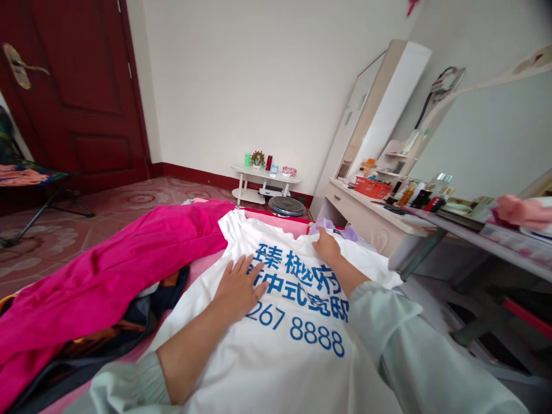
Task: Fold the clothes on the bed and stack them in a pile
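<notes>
left hand (240,289) flat, right hand (327,248) farther forward

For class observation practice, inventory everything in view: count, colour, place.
Shirt: 1, white, centre
Garment: 1, bright pink, left
Dark clothes: count unclear, mixed, left
Surface: 1, pink, beneath clothes
Cloth: 1, lilac, beyond shirt
Door: 1, maroon, left
Folding seat: 1, dark, left
Side table: 1, white, back
Small items: 5, mixed, on side table
Cabinet: 1, white, right
Dresser: 1, cream, right
Basket: 1, orange, on dresser
Bottles: several, mixed, on dresser
Mirror: 1, grey, right
Table: 1, grey, right edge
Left hand: 1, green sleeve, on shirt
Right hand: 1, green sleeve, on shirt
</notes>
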A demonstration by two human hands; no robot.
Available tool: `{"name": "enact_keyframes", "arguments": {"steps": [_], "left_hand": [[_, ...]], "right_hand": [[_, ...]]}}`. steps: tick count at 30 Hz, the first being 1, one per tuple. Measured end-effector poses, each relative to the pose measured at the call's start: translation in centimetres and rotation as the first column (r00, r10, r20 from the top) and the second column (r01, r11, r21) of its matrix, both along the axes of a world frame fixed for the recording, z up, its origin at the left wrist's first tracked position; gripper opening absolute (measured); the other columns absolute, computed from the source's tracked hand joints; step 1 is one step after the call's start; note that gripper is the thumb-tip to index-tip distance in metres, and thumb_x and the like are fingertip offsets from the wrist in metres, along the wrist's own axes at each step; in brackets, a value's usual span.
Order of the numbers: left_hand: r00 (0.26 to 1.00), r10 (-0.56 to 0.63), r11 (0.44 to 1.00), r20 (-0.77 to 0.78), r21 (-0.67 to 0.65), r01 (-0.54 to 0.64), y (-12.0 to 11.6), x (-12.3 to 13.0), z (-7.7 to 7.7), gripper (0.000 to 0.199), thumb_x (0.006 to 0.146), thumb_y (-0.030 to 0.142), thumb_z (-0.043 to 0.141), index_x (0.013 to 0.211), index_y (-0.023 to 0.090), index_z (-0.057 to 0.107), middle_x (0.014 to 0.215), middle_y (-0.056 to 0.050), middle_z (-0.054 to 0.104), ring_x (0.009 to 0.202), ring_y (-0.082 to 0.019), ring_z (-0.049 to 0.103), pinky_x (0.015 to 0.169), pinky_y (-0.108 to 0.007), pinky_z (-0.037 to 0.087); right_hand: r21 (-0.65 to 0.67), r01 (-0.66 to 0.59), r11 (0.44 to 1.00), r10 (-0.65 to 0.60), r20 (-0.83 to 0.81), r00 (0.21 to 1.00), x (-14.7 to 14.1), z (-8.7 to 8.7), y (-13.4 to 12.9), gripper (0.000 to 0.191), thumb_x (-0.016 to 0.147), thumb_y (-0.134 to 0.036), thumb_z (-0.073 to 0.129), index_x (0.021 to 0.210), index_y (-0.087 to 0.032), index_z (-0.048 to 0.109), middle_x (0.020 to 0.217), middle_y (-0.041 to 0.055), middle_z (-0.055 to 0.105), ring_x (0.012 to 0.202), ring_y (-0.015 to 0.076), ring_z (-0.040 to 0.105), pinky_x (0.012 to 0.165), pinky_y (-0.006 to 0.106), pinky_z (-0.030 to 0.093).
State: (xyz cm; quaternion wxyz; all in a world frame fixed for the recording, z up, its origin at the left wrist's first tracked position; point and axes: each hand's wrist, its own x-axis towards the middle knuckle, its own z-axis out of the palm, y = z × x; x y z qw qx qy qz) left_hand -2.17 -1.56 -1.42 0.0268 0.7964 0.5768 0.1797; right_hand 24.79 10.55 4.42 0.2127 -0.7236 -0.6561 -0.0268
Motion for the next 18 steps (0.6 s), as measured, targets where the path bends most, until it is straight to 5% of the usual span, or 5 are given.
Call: {"name": "enact_keyframes", "arguments": {"steps": [4,10,13,18], "left_hand": [[1.000,0.005,1.000,-0.006,-0.004,-0.005,0.0,0.0,0.2,0.055,0.089,0.057,0.030,0.138,0.032,0.040,0.150,-0.004,0.029,0.138,-0.029,0.022,0.109,-0.051,0.017],[1.000,0.002,1.000,-0.015,-0.008,-0.002,-0.1,0.1,0.2,0.057,0.089,0.057,0.028,0.139,0.031,0.039,0.151,-0.006,0.028,0.138,-0.031,0.022,0.109,-0.052,0.016],[1.000,0.000,1.000,-0.010,-0.008,-0.001,-0.1,0.1,0.3,0.057,0.089,0.057,0.029,0.138,0.030,0.040,0.151,-0.005,0.028,0.138,-0.030,0.022,0.109,-0.052,0.016],[1.000,0.012,1.000,-0.003,-0.001,-0.012,-0.1,0.2,0.2,0.056,0.088,0.056,0.030,0.137,0.031,0.041,0.150,-0.005,0.030,0.138,-0.030,0.022,0.110,-0.052,0.016]], "right_hand": [[-0.129,0.038,0.991,-0.044,-0.048,0.998,0.4,-1.3,2.2,0.063,0.066,-0.026,0.068,0.126,-0.017,0.051,0.106,0.0138,0.067,0.096,0.0277,0.062,0.077,0.034,0.044],[-0.055,0.137,0.989,-0.145,-0.166,0.975,1.1,-2.1,2.6,0.025,0.069,-0.023,0.060,0.091,-0.012,0.066,0.089,0.0144,0.069,0.090,0.0272,0.063,0.077,0.033,0.045],[0.066,0.255,0.965,-0.232,-0.244,0.942,1.5,-1.6,1.9,0.034,0.079,-0.022,0.046,0.109,-0.010,0.059,0.086,0.0132,0.068,0.093,0.0254,0.062,0.081,0.034,0.045],[0.206,0.308,0.929,-0.227,-0.342,0.912,1.0,-0.9,1.3,0.057,0.077,-0.016,0.044,0.133,-0.006,0.034,0.122,0.0191,0.054,0.115,0.0261,0.050,0.096,0.036,0.038]]}}
